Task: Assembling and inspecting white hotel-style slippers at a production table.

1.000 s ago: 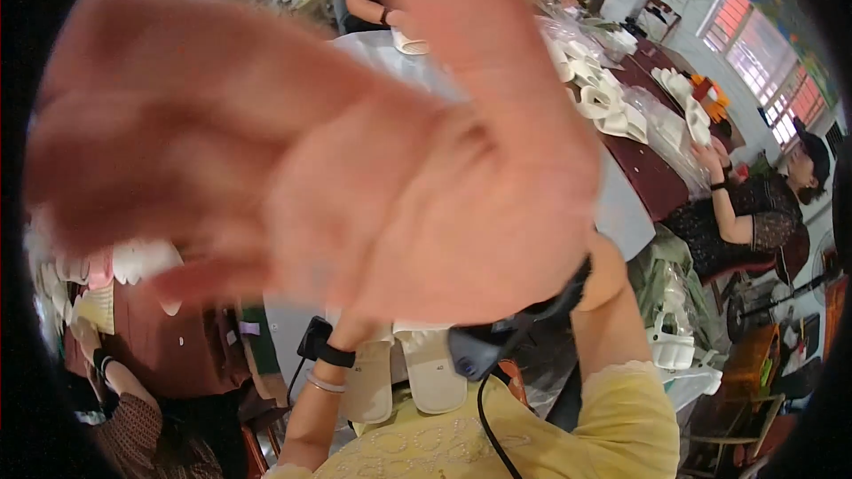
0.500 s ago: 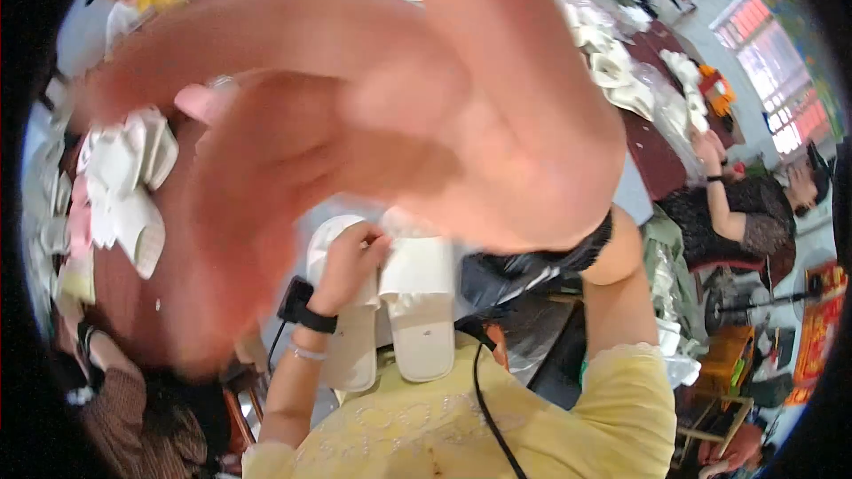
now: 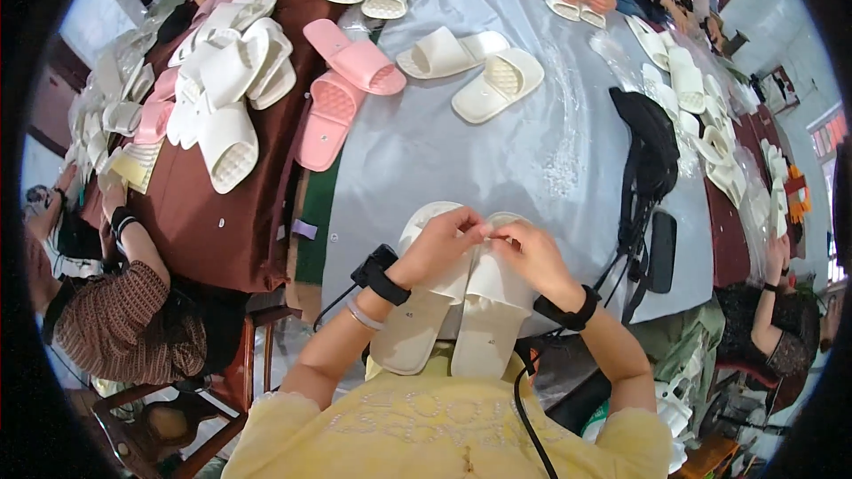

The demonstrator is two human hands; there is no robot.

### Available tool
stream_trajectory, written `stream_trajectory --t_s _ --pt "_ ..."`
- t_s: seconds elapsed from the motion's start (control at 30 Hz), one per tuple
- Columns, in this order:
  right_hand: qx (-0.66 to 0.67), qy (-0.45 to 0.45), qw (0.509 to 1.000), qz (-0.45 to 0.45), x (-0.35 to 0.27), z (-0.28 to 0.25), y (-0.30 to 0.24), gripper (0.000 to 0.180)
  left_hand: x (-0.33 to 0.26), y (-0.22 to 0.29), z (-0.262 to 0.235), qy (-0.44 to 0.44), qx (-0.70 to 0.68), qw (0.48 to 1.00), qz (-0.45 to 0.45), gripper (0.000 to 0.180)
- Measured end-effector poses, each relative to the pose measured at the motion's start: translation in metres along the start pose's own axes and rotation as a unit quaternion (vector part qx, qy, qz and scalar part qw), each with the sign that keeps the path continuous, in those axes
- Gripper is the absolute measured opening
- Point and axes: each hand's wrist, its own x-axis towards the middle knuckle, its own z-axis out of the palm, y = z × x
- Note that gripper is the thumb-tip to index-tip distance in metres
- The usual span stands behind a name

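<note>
A pair of cream-white slide slippers stands close in front of me, toes pointing away: the left slipper (image 3: 411,334) and the right slipper (image 3: 486,339) lie side by side. Over their toe ends my left hand (image 3: 439,248) and my right hand (image 3: 534,259) meet, thumbs and fingertips pinched together. Something tiny and pale may be between the fingertips, too small to name. Each hand partly covers the strap of the slipper beneath it. Dark bands sit on both my wrists, the left one carrying a small black device.
Beyond my hands lie two white slippers (image 3: 497,86) and a pink pair (image 3: 330,115). White slippers (image 3: 229,146) are heaped on the brown cloth (image 3: 191,231) at left. A black bag (image 3: 641,146) and black case (image 3: 662,251) lie at right. Co-workers sit around the tables.
My right hand, raised large and blurred before the camera, has come down to meet my left hand over the slippers. The view has shifted, showing more tabletop.
</note>
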Motion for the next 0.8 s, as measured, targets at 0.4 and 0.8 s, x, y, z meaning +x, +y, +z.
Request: stream_trajectory --t_s 0.4,0.8 --pt "0.13 0.04 0.99 0.035 0.009 0.008 0.001 0.01 -0.003 -0.001 -0.004 0.023 -0.019 1.0 0.001 0.021" --pt "0.102 0.066 0.992 0.025 0.01 0.01 0.003 0.013 -0.001 0.007 -0.005 0.021 0.032 0.999 0.003 0.02"
